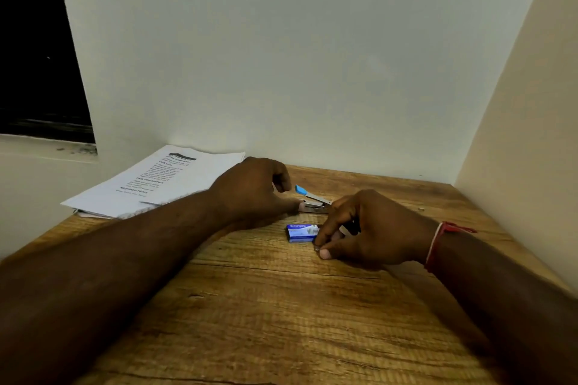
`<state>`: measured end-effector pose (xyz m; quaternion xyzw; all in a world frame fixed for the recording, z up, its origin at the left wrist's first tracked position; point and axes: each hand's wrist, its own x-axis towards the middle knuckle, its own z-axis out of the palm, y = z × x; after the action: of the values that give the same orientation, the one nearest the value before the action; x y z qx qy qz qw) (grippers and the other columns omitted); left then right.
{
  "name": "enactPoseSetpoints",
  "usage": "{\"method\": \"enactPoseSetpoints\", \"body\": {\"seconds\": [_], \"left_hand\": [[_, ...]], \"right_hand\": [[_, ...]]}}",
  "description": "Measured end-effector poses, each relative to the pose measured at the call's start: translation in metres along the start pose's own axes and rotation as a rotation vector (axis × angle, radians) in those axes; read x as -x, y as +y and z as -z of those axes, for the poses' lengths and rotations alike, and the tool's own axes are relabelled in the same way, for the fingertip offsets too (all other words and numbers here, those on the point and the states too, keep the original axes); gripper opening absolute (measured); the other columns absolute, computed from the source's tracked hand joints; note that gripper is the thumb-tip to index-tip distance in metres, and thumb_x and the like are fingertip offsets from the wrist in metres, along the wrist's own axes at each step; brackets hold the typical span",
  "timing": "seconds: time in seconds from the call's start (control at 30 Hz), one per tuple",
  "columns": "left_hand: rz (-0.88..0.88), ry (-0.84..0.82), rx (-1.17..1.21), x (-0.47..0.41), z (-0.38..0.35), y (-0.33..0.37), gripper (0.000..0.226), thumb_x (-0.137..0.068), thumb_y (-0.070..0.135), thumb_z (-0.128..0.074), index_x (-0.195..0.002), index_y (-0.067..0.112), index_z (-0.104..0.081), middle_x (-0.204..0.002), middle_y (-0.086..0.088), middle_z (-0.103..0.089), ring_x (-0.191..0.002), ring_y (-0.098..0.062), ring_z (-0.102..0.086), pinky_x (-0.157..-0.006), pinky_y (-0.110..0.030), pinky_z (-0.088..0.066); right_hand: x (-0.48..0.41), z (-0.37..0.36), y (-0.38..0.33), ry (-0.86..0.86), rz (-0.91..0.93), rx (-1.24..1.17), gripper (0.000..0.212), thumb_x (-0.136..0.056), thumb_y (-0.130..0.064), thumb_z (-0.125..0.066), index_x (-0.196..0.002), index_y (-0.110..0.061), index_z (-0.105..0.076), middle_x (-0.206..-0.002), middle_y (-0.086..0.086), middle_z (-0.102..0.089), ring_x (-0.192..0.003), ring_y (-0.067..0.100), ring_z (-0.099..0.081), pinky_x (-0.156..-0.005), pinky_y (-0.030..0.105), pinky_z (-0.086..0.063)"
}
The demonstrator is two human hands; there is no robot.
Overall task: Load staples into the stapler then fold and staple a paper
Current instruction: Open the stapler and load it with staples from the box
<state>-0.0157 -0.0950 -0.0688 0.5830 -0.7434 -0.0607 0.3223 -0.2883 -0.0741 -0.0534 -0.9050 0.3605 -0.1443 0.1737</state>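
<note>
Wood-grain desk (281, 306) against white wall: left hand (253, 189) curled, steadying small blue-capped metal stapler (312, 201), lid raised. Right hand (362, 231) pinches at blue cardboard staple box (301, 233). Printed paper stack (156, 184) untouched; loading unfinished, folding and stapling remain.

A wooden table (281, 306) fills a corner. Plain pale walls (281, 56) rise beyond the hands, with a dark window (34, 40) far left.
</note>
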Motion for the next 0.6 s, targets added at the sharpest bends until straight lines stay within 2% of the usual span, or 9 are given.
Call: {"method": "enactPoseSetpoints", "body": {"seconds": [0.03, 0.1, 0.17, 0.27, 0.4, 0.5, 0.6], "left_hand": [[-0.021, 0.019, -0.011, 0.0, 0.006, 0.003, 0.043, -0.072, 0.068, -0.094, -0.091, 0.035, -0.074, -0.09, 0.018, -0.074, -0.085, 0.0, -0.069, -0.073, -0.031, -0.059], [-0.095, 0.056, 0.006, 0.002, 0.019, 0.009, 0.044, -0.075, 0.068, -0.093, -0.091, 0.033, -0.071, -0.089, 0.013, -0.073, -0.082, -0.004, -0.068, -0.076, -0.04, -0.063], [-0.196, -0.01, 0.045, 0.004, 0.031, 0.013, 0.042, -0.08, 0.066, -0.092, -0.092, 0.032, -0.07, -0.084, 0.009, -0.073, -0.077, -0.01, -0.068, -0.076, -0.044, -0.065], [-0.275, -0.213, 0.007, 0.007, 0.04, 0.019, 0.04, -0.082, 0.066, -0.092, -0.09, 0.032, -0.073, -0.078, 0.013, -0.074, -0.071, -0.008, -0.069, -0.067, -0.035, -0.059], [-0.311, -0.35, -0.098, 0.007, 0.037, 0.021, 0.041, -0.077, 0.071, -0.092, -0.096, 0.037, -0.079, -0.091, 0.023, -0.079, -0.076, 0.002, -0.069, -0.065, -0.023, -0.054], [-0.305, -0.41, -0.123, 0.007, 0.036, 0.02, 0.045, -0.076, 0.072, -0.092, -0.101, 0.037, -0.081, -0.095, 0.021, -0.08, -0.079, 0.005, -0.07, -0.07, -0.028, -0.058], [-0.297, -0.448, -0.138, 0.006, 0.037, 0.02, 0.04, -0.079, 0.066, -0.093, -0.104, 0.036, -0.083, -0.096, 0.019, -0.08, -0.077, 0.009, -0.069, -0.07, -0.025, -0.056]], "right_hand": [[0.0, 0.0, 0.0, -0.002, 0.006, 0.0, 0.014, -0.087, -0.043, -0.094, -0.1, -0.043, -0.089, -0.097, -0.021, -0.079, -0.092, 0.005, -0.073, -0.07, 0.024, -0.058], [0.0, 0.0, 0.001, -0.006, 0.023, 0.005, 0.011, -0.089, -0.042, -0.092, -0.099, -0.041, -0.089, -0.096, -0.022, -0.079, -0.09, 0.004, -0.073, -0.069, 0.022, -0.057], [0.0, 0.0, 0.001, -0.017, 0.03, 0.032, 0.009, -0.091, -0.042, -0.091, -0.1, -0.04, -0.088, -0.094, -0.024, -0.077, -0.09, 0.002, -0.072, -0.069, 0.017, -0.053], [-0.001, 0.0, -0.002, -0.023, 0.058, 0.071, 0.008, -0.093, -0.042, -0.088, -0.101, -0.039, -0.086, -0.095, -0.023, -0.076, -0.093, 0.003, -0.071, -0.072, 0.016, -0.052], [0.001, 0.01, 0.002, 0.111, 0.076, 0.093, 0.007, -0.095, -0.043, -0.086, -0.101, -0.042, -0.085, -0.094, -0.015, -0.075, -0.082, 0.013, -0.063, -0.064, 0.022, -0.047], [0.003, 0.016, 0.009, 0.208, 0.027, 0.114, 0.004, -0.096, -0.041, -0.086, -0.098, -0.043, -0.084, -0.09, -0.012, -0.073, -0.077, 0.006, -0.059, -0.063, 0.018, -0.042], [0.002, 0.011, 0.011, 0.194, 0.012, 0.139, 0.003, -0.096, -0.04, -0.086, -0.098, -0.04, -0.085, -0.087, -0.013, -0.073, -0.079, 0.001, -0.06, -0.064, 0.015, -0.042]]}}
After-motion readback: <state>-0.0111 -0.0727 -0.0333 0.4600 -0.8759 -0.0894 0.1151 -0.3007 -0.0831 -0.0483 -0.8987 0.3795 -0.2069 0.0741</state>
